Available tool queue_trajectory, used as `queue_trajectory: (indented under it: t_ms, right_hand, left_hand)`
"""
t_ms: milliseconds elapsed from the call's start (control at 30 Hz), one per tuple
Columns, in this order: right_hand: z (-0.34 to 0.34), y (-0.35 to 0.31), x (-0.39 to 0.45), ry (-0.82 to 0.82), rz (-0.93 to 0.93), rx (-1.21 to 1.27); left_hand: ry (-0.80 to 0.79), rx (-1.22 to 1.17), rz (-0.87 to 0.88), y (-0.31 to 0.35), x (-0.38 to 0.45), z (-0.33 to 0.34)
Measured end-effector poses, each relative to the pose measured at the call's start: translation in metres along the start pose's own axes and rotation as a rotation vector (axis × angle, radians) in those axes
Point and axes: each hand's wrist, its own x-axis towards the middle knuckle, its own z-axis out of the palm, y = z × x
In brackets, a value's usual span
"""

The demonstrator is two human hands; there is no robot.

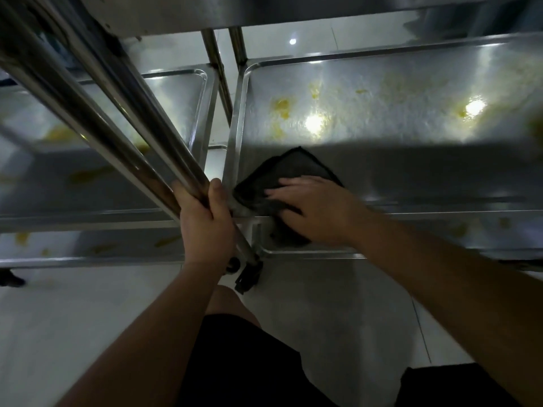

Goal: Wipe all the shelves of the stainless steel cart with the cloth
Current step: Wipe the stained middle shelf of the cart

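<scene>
A dark cloth (289, 171) lies flat in the near left corner of a stainless steel cart shelf (411, 177). My right hand (314, 207) presses on the cloth with straight, spread fingers. Yellow smears (280, 108) dot the lit far part of that shelf. My left hand (205, 218) grips the cart's upright post (164, 160) at the near left corner. A lower shelf (440, 233) with yellow spots shows beneath the front rim.
A second steel cart (117, 183) stands to the left, its shelves smeared yellow too. Slanting steel tubes (58, 80) cross the upper left. A caster wheel (246, 274) sits on the white tiled floor (88, 312). My knee and dark shorts (244, 356) are below.
</scene>
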Motion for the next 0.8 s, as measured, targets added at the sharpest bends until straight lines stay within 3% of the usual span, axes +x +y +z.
queue_trajectory:
  t_ms: [167, 267, 333, 433, 567, 667, 800]
  right_hand:
    - [-0.032, 0.079, -0.107, 0.121, 0.327, -0.086]
    - [-0.029, 0.08, -0.13, 0.138, 0.442, -0.156]
    - [-0.015, 0.057, -0.111, 0.135, 0.423, -0.205]
    - [0.004, 0.013, -0.044, 0.128, 0.25, -0.22]
    - [0.02, -0.03, 0.063, 0.014, 0.127, -0.124]
    - [0.018, -0.036, 0.105, 0.049, 0.147, -0.095]
    - [0.004, 0.0, 0.1, 0.1, 0.309, -0.103]
  left_hand:
    - [0.0, -0.015, -0.019, 0.0, 0.0, 0.001]
    - [0.02, -0.028, 0.001, 0.0, -0.002, 0.004]
    - [0.024, -0.043, -0.006, 0.0, -0.002, 0.005]
    - [0.018, -0.044, -0.013, 0.0, -0.001, 0.004]
    - [0.003, -0.042, 0.007, 0.0, 0.0, 0.003]
    - [0.004, -0.062, -0.019, 0.001, 0.001, 0.001]
    - [-0.014, -0.077, -0.022, 0.004, 0.0, 0.0]
